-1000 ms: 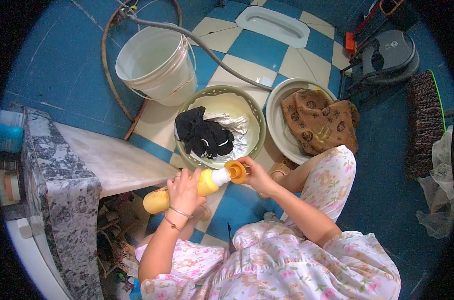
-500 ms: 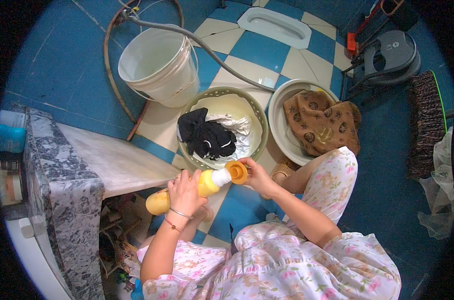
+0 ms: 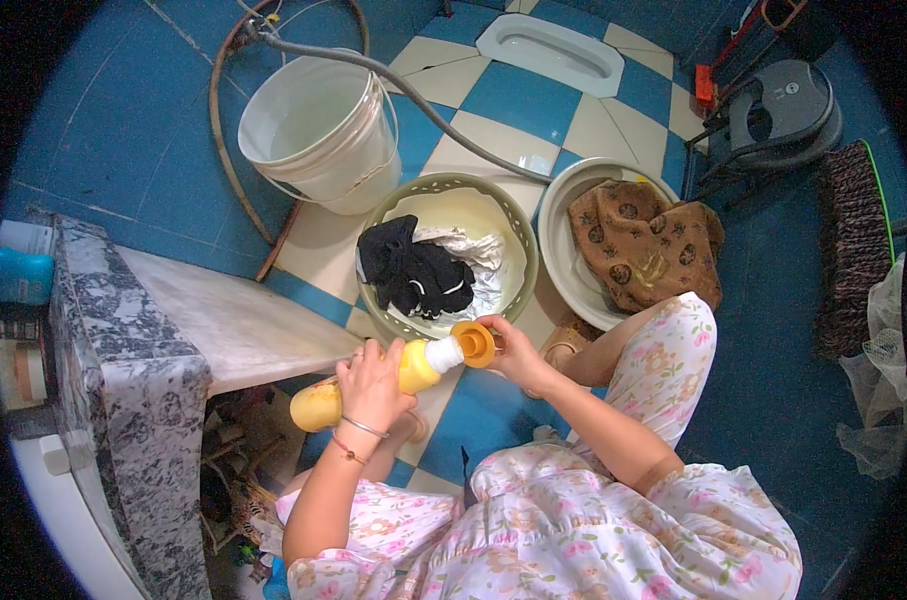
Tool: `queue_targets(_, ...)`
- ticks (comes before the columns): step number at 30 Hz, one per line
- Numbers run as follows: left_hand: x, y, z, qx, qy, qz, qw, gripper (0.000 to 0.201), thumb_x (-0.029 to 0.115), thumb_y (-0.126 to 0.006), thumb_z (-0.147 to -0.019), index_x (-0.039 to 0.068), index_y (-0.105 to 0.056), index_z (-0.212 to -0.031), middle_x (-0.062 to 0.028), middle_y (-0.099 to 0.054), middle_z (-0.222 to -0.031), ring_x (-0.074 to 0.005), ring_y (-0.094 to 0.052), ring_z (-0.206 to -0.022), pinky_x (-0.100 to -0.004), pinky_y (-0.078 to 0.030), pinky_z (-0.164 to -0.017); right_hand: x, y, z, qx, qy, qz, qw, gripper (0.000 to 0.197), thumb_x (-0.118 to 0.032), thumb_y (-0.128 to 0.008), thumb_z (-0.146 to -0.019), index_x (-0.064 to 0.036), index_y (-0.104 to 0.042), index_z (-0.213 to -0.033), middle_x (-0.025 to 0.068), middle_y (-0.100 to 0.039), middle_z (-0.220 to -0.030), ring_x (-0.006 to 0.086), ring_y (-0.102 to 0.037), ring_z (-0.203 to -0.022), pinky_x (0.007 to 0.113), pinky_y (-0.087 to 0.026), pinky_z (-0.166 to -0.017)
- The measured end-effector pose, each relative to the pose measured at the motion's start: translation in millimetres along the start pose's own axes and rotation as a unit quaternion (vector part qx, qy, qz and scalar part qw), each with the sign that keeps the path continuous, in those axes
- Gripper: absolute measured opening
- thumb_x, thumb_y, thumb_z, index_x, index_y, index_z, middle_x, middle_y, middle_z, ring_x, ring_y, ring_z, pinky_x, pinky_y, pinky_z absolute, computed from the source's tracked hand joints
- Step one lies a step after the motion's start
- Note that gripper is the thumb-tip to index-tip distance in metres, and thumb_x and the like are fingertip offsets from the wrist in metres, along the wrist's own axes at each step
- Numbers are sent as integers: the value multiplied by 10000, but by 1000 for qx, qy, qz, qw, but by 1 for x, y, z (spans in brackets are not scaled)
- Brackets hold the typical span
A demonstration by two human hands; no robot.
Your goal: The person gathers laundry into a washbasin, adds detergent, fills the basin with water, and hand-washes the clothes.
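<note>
My left hand is wrapped round a yellow plastic bottle, which is tilted with its white neck pointing up to the right. In the fingers of my right hand is an orange cap, its hollow side at the bottle's mouth. Whether any liquid is flowing into the cap cannot be made out. Just beyond both hands stands an olive-green basin with holes along its rim. Black clothing and a whitish cloth lie in it, in pale water.
A white bucket of water stands at the far left, with a grey hose running past it. Right of the basin is a pale tub with brown patterned cloth. A marble ledge borders the left; a stool and broom are at right.
Almost nothing differs. Both hands, the tilted bottle and the cap keep the same positions; the whole view has shifted very slightly.
</note>
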State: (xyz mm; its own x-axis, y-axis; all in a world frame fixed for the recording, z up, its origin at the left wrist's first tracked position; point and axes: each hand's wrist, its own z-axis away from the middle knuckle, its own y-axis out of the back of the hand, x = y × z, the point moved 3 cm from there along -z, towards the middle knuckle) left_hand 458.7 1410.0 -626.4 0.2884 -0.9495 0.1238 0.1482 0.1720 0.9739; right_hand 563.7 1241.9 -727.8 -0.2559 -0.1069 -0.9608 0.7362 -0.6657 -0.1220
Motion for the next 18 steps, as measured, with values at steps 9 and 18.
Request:
queue_targets(9, -2, -1, 0, -2, 3, -4, 1000, 659, 220, -724, -451, 167, -505, -1071, -63, -473, -880, -239, -507, -872, -384, -351, -706, -1, -1, -2, -1, 4, 12, 1000, 484, 22, -686, -700, -41, -435, -1109, 48, -553, -1043, 123, -540, -959, 262, -443, -841)
queue_targets(18, -9, -5, -1, -10, 12, 59, 998, 687, 256, -745, -484, 145, -465, -1101, -97, -476, -924, -289, -494, -925, -422, -372, -758, -6, 0, -7, 3, 5, -63, 998, 514, 46, -688, -688, -43, -430, -1124, 24, -509, -1089, 109, -506, -997, 255, -417, -883)
